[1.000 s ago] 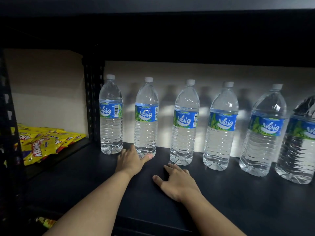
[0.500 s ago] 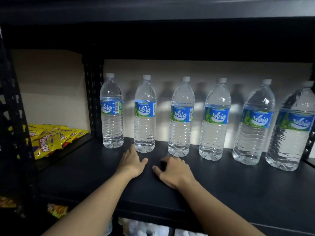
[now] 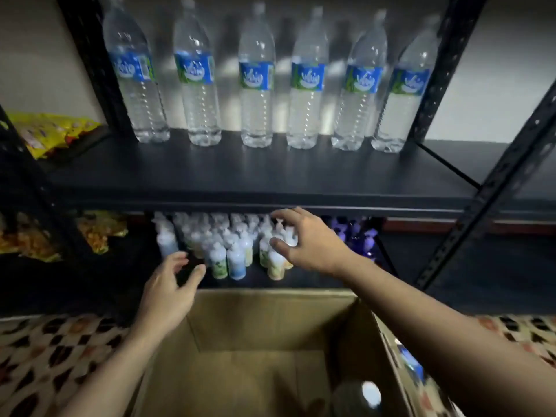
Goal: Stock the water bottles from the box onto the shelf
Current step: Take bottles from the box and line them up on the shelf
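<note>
Several clear water bottles (image 3: 256, 79) with blue labels stand in a row at the back of the black shelf (image 3: 240, 173). Below me an open cardboard box (image 3: 270, 323) sits on the floor, and one bottle with a white cap (image 3: 370, 395) shows blurred in its right corner. My left hand (image 3: 170, 288) hovers over the box's far left edge, fingers spread and holding nothing. My right hand (image 3: 307, 240) hangs in the air in front of the lower shelf, fingers loosely curved and holding nothing.
Small white bottles (image 3: 228, 251) crowd the lower shelf, with purple ones (image 3: 358, 236) to their right. Yellow snack packets (image 3: 51, 130) lie on the left shelf, more packets (image 3: 99, 230) below. A black slanted upright (image 3: 493, 182) stands at right. The floor (image 3: 45, 350) is patterned.
Both hands have left the shelf board and dropped toward the box. My view has tilted down, bringing the lower shelf and the open box into sight.
</note>
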A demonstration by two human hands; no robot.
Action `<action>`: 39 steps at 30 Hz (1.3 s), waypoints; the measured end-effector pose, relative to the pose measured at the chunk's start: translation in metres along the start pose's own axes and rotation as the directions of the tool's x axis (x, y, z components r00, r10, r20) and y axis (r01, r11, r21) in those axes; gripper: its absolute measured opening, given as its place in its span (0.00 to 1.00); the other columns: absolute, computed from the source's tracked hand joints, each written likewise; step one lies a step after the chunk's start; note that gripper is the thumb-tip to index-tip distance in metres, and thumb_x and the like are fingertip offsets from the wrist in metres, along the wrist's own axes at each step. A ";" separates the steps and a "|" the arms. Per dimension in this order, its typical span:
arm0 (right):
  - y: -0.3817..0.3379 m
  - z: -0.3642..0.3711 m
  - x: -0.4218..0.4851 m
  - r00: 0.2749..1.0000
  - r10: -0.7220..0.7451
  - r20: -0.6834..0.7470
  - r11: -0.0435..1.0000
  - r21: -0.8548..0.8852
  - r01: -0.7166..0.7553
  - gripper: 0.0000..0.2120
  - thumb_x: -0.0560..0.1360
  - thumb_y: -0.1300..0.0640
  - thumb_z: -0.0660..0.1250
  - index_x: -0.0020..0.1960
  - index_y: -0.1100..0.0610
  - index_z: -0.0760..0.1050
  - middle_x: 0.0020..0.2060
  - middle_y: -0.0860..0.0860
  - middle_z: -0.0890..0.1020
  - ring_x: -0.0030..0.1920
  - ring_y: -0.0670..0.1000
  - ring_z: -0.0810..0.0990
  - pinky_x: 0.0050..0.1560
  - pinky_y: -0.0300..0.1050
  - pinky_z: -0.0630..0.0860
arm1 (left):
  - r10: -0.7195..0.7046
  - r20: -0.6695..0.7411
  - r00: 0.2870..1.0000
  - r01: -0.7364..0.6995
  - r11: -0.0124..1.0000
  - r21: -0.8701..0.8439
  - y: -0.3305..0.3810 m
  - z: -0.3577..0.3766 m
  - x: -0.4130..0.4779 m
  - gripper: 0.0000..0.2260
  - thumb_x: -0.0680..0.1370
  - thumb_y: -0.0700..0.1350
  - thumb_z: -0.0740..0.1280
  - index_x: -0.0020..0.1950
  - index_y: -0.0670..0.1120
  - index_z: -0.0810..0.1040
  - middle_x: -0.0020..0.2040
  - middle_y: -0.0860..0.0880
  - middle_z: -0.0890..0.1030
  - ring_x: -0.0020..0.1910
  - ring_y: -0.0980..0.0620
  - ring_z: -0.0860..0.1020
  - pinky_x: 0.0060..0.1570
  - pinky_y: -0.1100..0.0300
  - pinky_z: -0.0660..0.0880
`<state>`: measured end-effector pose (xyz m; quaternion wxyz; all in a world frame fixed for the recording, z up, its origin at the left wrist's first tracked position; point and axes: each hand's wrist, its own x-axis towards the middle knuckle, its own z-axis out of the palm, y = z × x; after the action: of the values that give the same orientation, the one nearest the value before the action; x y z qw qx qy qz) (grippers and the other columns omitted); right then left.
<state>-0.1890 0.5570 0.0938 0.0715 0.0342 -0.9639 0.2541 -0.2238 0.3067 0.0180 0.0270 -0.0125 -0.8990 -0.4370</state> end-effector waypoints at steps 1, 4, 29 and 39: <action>0.005 0.003 -0.023 0.997 0.038 0.060 0.999 0.021 -0.039 0.26 0.75 0.47 0.69 0.71 0.49 0.70 0.66 0.50 0.74 0.66 0.52 0.72 0.65 0.43 0.68 | -0.090 0.046 0.995 0.086 0.994 0.070 -0.014 0.005 -0.009 0.26 0.77 0.56 0.66 0.72 0.46 0.68 0.68 0.46 0.73 0.67 0.46 0.72 0.63 0.52 0.69; 0.030 0.024 -0.083 0.911 0.204 0.359 0.979 -0.056 -0.197 0.33 0.73 0.43 0.70 0.75 0.45 0.64 0.72 0.52 0.68 0.71 0.54 0.68 0.71 0.48 0.65 | -0.216 0.083 0.973 0.195 0.959 0.206 -0.044 0.016 -0.034 0.34 0.76 0.60 0.65 0.76 0.44 0.62 0.73 0.40 0.67 0.71 0.39 0.65 0.69 0.48 0.63; 0.056 0.160 -0.148 0.897 0.367 0.247 0.921 -0.232 -0.313 0.11 0.72 0.51 0.73 0.47 0.59 0.79 0.44 0.55 0.83 0.46 0.57 0.82 0.47 0.50 0.78 | -0.460 0.095 0.883 0.382 0.821 0.424 -0.117 0.034 -0.081 0.25 0.82 0.47 0.59 0.77 0.51 0.55 0.62 0.37 0.74 0.56 0.35 0.74 0.45 0.50 0.65; 0.027 0.207 -0.113 0.911 0.298 0.285 0.949 0.013 -0.314 0.15 0.70 0.45 0.73 0.53 0.50 0.78 0.45 0.52 0.84 0.48 0.55 0.81 0.48 0.52 0.81 | -0.422 0.097 0.901 0.362 0.857 0.366 -0.112 0.048 -0.075 0.20 0.82 0.41 0.58 0.73 0.48 0.60 0.60 0.38 0.74 0.35 0.50 0.66 0.32 0.56 0.64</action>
<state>-0.1052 0.4810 -0.1147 -0.1068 -0.0796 -0.9499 0.2829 -0.1557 0.2748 -0.1040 -0.1396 0.1382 -0.9429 -0.2690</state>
